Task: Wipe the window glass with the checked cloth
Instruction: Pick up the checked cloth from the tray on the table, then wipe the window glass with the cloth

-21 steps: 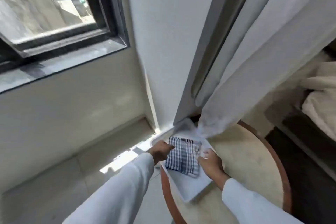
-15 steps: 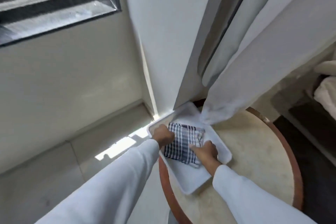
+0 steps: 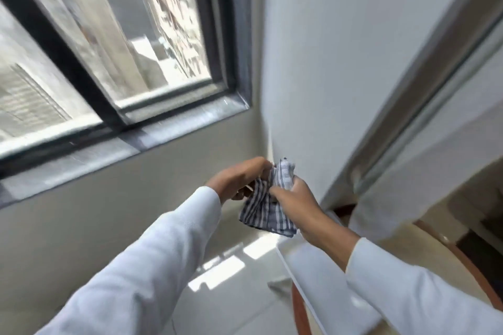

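Cloth (image 3: pixel 268 208), checked, is pinched in mid-air betw. left hand (image 3: pixel 241 178) & right hand (image 3: pixel 295 198), both closed on it, above the tray (image 3: pixel 313 275) and below/right of window glass (image 3: pixel 147 22): pick-up step, next prob. bunch it, raise to pane.

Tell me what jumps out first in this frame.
The checked cloth, bunched between the left hand and the right hand at centre, in the air and off the white tray at lower right. Next, the dark-framed window filling the upper left, well above the hands.
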Motion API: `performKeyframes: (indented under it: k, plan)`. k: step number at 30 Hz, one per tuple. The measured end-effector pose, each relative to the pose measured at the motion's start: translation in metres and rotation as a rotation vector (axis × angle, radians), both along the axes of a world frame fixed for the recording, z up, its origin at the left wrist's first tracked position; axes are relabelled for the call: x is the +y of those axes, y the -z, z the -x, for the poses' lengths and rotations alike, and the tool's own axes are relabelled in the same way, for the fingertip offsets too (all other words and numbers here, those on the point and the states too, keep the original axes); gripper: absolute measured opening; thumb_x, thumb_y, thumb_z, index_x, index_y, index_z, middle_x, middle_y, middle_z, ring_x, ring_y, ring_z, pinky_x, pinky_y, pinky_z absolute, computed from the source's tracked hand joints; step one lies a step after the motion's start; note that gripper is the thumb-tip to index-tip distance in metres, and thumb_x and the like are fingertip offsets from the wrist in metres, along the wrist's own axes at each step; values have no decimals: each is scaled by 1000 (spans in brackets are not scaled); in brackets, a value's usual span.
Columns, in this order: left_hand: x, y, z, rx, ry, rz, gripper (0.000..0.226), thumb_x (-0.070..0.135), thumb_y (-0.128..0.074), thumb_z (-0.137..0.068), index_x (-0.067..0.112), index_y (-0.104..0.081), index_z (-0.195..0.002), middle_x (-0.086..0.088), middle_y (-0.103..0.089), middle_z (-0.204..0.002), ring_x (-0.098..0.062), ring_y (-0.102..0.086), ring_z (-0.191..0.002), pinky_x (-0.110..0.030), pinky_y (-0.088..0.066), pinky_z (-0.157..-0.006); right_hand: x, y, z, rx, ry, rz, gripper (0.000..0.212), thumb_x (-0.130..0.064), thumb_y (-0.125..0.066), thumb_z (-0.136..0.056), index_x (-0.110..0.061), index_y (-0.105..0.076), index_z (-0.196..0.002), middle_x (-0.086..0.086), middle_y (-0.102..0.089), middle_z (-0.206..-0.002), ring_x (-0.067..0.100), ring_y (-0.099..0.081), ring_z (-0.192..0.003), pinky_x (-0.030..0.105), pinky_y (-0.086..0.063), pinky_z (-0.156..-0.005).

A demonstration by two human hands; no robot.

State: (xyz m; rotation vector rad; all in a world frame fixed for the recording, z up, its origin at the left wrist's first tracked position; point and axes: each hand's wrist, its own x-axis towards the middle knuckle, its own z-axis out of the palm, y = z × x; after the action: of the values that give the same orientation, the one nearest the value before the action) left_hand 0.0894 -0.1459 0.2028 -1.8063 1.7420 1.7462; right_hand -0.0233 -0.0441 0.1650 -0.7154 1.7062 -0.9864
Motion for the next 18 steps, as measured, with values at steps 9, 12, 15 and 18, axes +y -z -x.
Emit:
performKeyframes:
  k: [9, 12, 15, 18]
  plan:
    - [-42, -338, -188, 576, -463, 598, 30, 24, -66, -96, 17, -75, -68, 9, -71, -56, -4, -63, -50, -14, -47, -51, -79, -367, -150, -424, -99, 524, 33, -21, -69, -102, -16, -66, -134, 17, -85, -110, 37, -84, -96, 61, -69, -84]
    - [-45, -411, -241, 697, -564, 847, 21, 23, -68, -99, 17, -84, -88, 6, -78, -74, -6, -70, -65, -21, -55, -64, -91, -449, -199, -475, -314, 644, 22, -17, -63, -106, -21, -67, -127, 11, -86, -102, 24, -85, -87, 40, -70, -68]
    - [-43, -462, -304, 561, -664, 1246, 30, 33, -67, -103, 18, -78, -127, 4, -81, -96, -2, -76, -77, -12, -55, -64, -113, -501, -241, -375, -316, 822, 40, 5, -49, -107, -17, -74, -128, 17, -78, -130, 28, -80, -111, 39, -69, -83]
    - [-46, -489, -379, -28, -926, 1877, 31, 33, -61, -104, 23, -68, -132, 6, -74, -107, -20, -69, -99, -29, -56, -78, -142, -540, -283, 147, -103, 1328, 51, 8, -51, -98, -11, -72, -140, 6, -73, -143, 13, -69, -131, 21, -55, -110]
